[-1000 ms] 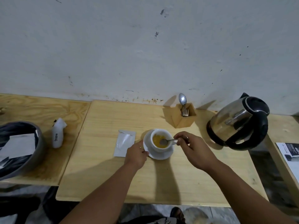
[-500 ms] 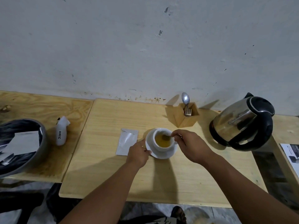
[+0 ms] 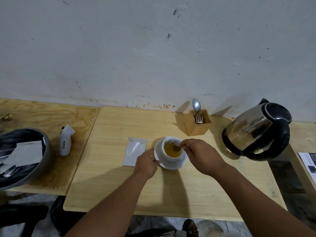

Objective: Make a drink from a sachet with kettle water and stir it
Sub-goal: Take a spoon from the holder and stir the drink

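A white cup [image 3: 171,159] of yellow-brown drink stands on a white saucer [image 3: 183,162] in the middle of the wooden table [image 3: 119,185]. My right hand [image 3: 201,155] is closed on a small spoon [image 3: 176,148], whose bowl dips into the drink; most of the handle is hidden by my fingers. At the saucer's left rim, my left hand [image 3: 147,164] pinches its edge. The white sachet [image 3: 135,151] lies flat just left of the saucer. A steel and black kettle [image 3: 258,132] stands at the right of the table.
A wooden cutlery holder [image 3: 199,125] with a spoon and a fork stands behind the cup near the wall. On the left table lie a small white labelled bottle [image 3: 65,141] and a dark bin [image 3: 25,159] with paper in it. A leaflet [image 3: 308,164] lies far right.
The spoon's bowl has circled in the cup, from the right side toward the back rim. My right hand shifted with it. My left hand stays at the saucer.
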